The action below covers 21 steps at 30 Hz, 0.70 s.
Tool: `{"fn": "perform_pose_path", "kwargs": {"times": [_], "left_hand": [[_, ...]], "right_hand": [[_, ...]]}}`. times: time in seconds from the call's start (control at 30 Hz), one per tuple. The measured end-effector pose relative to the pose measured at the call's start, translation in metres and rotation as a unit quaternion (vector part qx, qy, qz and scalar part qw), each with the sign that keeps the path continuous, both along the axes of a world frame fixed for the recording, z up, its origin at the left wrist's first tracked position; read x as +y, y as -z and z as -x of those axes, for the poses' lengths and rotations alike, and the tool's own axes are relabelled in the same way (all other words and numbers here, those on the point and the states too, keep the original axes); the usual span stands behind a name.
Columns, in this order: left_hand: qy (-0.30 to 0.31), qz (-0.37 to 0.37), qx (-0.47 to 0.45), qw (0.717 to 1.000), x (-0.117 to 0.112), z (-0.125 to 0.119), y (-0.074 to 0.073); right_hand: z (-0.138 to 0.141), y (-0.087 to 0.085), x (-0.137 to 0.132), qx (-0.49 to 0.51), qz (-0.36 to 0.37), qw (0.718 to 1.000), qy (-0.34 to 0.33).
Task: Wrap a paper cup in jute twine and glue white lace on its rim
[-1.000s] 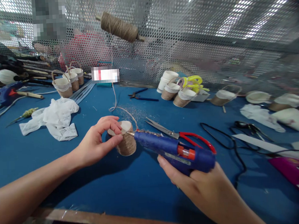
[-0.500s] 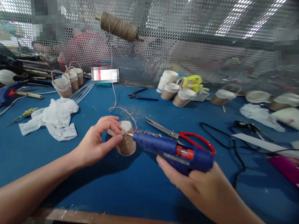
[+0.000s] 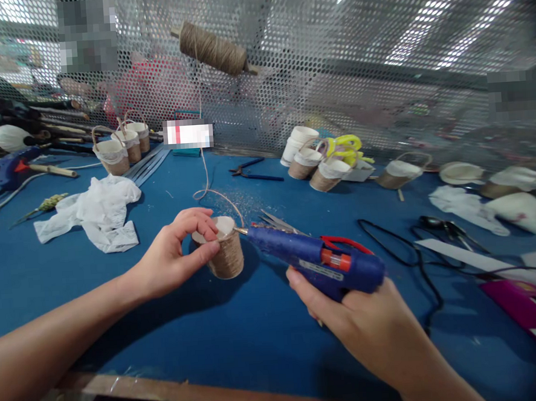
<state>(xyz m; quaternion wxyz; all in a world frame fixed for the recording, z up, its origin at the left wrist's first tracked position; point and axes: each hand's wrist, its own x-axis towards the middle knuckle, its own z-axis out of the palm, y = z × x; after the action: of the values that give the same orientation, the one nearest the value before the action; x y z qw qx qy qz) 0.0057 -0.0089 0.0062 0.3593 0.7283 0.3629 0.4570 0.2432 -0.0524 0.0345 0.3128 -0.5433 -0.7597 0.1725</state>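
My left hand (image 3: 184, 245) pinches the rim of a small white cup (image 3: 226, 257) wrapped in brown twine, with fingertips inside and thumb outside. The cup is slightly tilted above the blue table. In my right hand (image 3: 348, 316) is a blue hot glue gun (image 3: 307, 252), its metal nozzle at the right side of the cup's rim. A strand of twine (image 3: 225, 198) runs from the cup's rim back up to a twine spool (image 3: 213, 48) on the mesh. Red-handled scissors (image 3: 347, 242) lie behind the glue gun, partly hidden by it.
Blue-handled pliers (image 3: 257, 169) lie farther back. White lace (image 3: 100, 214) is heaped at left, near another glue gun (image 3: 14, 167). Twine-wrapped baskets stand at back left (image 3: 111, 155) and back right (image 3: 330, 174). A black cable (image 3: 422, 276) crosses the right side. Perforated metal mesh (image 3: 332, 69) closes the back.
The glue gun's nozzle has moved rightward and slightly up along the cup's rim, away from my left fingertips. The left hand and the cup have hardly moved.
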Motion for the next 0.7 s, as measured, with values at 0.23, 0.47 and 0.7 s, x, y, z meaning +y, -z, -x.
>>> {"fn": "perform_pose_path", "kwargs": {"times": [0.23, 0.47, 0.7], "left_hand": [[0.005, -0.003, 0.0, 1.0, 0.0, -0.001, -0.001], [-0.004, -0.017, -0.001, 1.0, 0.003, 0.001, 0.002], [-0.019, -0.017, 0.004, 1.0, 0.008, 0.005, 0.002]], "right_hand": [[0.012, -0.007, 0.006, 0.037, 0.028, 0.998, 0.033], [0.0, -0.011, 0.016, 0.129, 0.181, 0.975, 0.002], [-0.018, -0.01, 0.059, 0.245, 0.182, 0.946, 0.109]]}}
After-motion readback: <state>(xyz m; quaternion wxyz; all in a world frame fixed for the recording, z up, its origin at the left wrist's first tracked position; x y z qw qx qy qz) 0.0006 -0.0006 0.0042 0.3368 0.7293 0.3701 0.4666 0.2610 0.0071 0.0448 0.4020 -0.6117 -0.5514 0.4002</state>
